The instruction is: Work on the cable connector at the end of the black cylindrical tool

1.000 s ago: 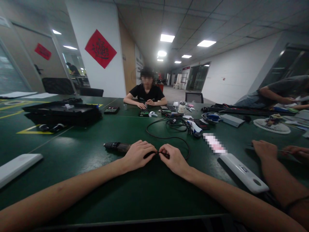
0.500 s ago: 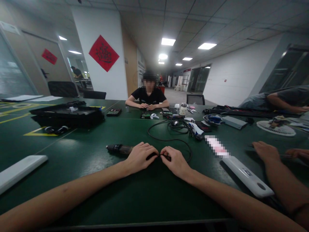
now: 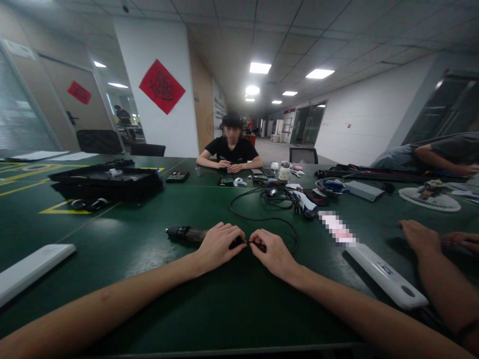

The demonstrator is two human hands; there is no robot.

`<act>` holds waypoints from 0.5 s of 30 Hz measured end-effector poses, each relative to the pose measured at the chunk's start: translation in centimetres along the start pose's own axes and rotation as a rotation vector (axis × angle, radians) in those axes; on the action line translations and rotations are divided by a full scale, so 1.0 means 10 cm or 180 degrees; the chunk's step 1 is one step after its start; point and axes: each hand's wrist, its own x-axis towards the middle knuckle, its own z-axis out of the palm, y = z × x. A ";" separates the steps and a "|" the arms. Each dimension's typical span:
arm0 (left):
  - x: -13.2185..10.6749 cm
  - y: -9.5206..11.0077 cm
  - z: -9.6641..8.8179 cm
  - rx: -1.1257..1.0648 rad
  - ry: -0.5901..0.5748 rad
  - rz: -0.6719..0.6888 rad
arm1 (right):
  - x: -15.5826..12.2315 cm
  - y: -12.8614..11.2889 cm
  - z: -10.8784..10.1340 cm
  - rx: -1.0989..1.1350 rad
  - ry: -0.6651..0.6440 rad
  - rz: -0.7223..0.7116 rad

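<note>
My left hand [image 3: 220, 243] lies curled over the rear of a dark, cylindrical electric screwdriver [image 3: 185, 233] that rests on the green table [image 3: 149, 259]. Its fingers are wrapped round the tool's body. My right hand [image 3: 272, 251] sits just to the right, fingers pinched on the black plug end of the tool's cable [image 3: 275, 218]. The two hands nearly touch at the joint between tool and plug. The cable loops away toward the table's middle.
A white flat device [image 3: 385, 275] lies right of my hands, another white panel [image 3: 32, 264] at far left. A neighbour's hands [image 3: 421, 237] work at the right. A black tray [image 3: 107, 177], tangled cables and small tools crowd the middle. A seated person [image 3: 231, 149] faces me.
My hands have stayed in place on the tool and plug. The view has tilted slightly, shifting the scene a little lower in the frame.
</note>
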 end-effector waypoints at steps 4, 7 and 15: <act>-0.02 0.01 -0.02 -0.0054 -0.0028 0.0222 | 0.00 -0.01 0.00 -0.0020 0.0041 0.0013; -0.02 0.01 -0.02 -0.0063 0.0005 0.0188 | 0.00 -0.02 0.01 -0.0008 0.0056 -0.0018; -0.04 0.01 -0.01 -0.0074 -0.0036 0.0222 | 0.00 0.00 0.03 -0.0016 0.0064 0.0015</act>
